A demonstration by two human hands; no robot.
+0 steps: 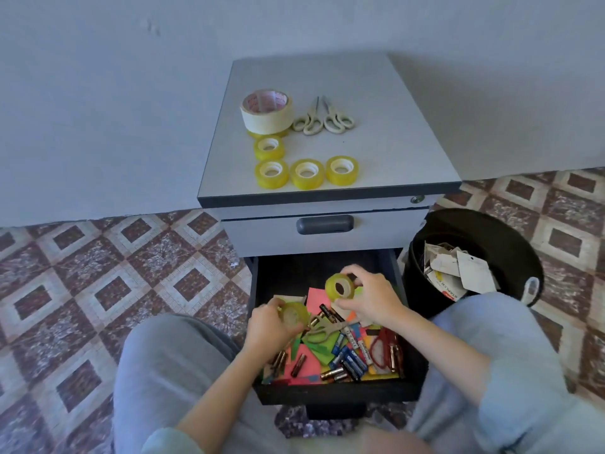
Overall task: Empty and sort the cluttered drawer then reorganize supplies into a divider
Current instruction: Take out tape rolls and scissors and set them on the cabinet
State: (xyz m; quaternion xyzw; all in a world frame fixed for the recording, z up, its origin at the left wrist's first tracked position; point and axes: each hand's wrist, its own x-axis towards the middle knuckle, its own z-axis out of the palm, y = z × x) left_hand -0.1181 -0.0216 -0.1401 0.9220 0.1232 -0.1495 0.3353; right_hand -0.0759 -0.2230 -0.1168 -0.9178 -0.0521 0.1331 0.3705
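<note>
Right hand: my right hand [366, 298] grips a yellow tape roll [339, 286] by its rim between thumb and fingers, raised above the open drawer [340, 393], core facing me, so it can travel straight up to the cabinet top [393, 132]
Left hand: my left hand [270, 329] is closed around a second yellow roll [294, 314], low over the drawer's left side, just above the clutter; one roll per hand halves the trips
Drawer contents: batteries [347, 358], coloured paper notes [316, 298], green-handled scissors [322, 330], markers and a red-handled item remain, loosely heaped; emptying is judged well short of done
Sorted group, tape: four small yellow rolls [306, 173] lie flat near the front of the cabinet top, beside a large cream roll [266, 111] stacked on another yellow one; like kept with like
Sorted group, cutters: two pale scissors [324, 117] lie side by side, just right of the large roll
Waste: black bin [471, 253] at my right knee holds torn card and packaging
Divider: none in view
Next step, judged: set both rolls down with the tape group
</note>
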